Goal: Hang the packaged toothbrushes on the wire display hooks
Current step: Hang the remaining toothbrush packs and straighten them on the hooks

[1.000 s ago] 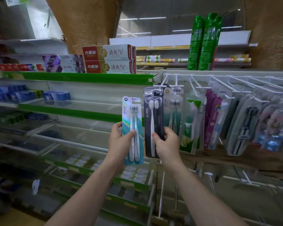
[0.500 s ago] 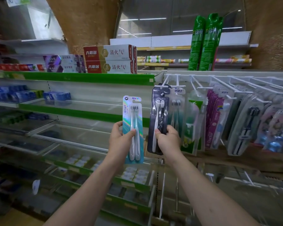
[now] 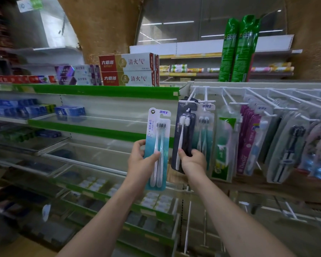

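My left hand [image 3: 142, 161] grips a light blue toothbrush pack [image 3: 158, 138] by its lower half and holds it upright in front of the shelves. My right hand [image 3: 193, 161] pinches the lower part of a dark navy toothbrush pack [image 3: 183, 127]. The top of that pack is up at the leftmost white wire hook [image 3: 191, 97]; whether it sits on the hook is unclear. Right behind it hangs another light blue pack [image 3: 206, 123].
More white wire hooks [image 3: 258, 97] run to the right with purple packs [image 3: 246, 138] and other toothbrush packs. Green-edged shelves [image 3: 100, 91] on the left carry toothpaste boxes [image 3: 126, 69]. Two tall green packs [image 3: 237, 49] stand on top.
My right hand has pushed the navy pack up and back toward the leftmost hook, turning it edge-on. My left hand has kept the light blue pack almost still.
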`<state>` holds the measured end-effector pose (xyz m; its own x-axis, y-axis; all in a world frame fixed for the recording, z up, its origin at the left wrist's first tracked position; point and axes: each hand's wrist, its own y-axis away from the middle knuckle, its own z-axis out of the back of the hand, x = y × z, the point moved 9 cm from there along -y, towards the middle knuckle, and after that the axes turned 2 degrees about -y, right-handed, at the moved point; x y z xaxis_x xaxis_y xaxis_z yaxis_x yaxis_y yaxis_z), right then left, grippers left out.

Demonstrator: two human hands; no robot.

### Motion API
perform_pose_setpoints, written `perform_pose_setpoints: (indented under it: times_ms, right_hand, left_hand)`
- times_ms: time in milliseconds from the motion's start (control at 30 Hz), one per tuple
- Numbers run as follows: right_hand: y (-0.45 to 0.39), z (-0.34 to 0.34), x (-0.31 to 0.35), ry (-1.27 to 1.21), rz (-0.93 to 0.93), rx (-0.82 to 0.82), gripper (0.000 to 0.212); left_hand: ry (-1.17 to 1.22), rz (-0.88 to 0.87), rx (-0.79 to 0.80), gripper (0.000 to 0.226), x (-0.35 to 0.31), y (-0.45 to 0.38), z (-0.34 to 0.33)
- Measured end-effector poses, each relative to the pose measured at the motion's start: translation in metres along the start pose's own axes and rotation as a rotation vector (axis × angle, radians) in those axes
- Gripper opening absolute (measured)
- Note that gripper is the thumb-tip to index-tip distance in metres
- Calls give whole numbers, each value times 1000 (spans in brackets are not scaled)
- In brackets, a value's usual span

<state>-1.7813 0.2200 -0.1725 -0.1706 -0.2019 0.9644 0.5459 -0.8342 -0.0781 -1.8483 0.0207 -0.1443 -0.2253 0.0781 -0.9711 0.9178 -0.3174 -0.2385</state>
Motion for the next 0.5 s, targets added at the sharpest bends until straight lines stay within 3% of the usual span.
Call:
perform_pose_setpoints:
  times_ms: [133,300,500]
  right_hand:
    - [12,10,-4,-33,1,16,23]
    - [34,21,-20,34,-19,15,59]
    - [56,53,-23,-14,-9,-34,48]
  left_hand:
    - [20,5,40,35,2,11,-5]
    - [40,34,77,32,8,26,-8]
    - [53,39,141,26,4,42,-26]
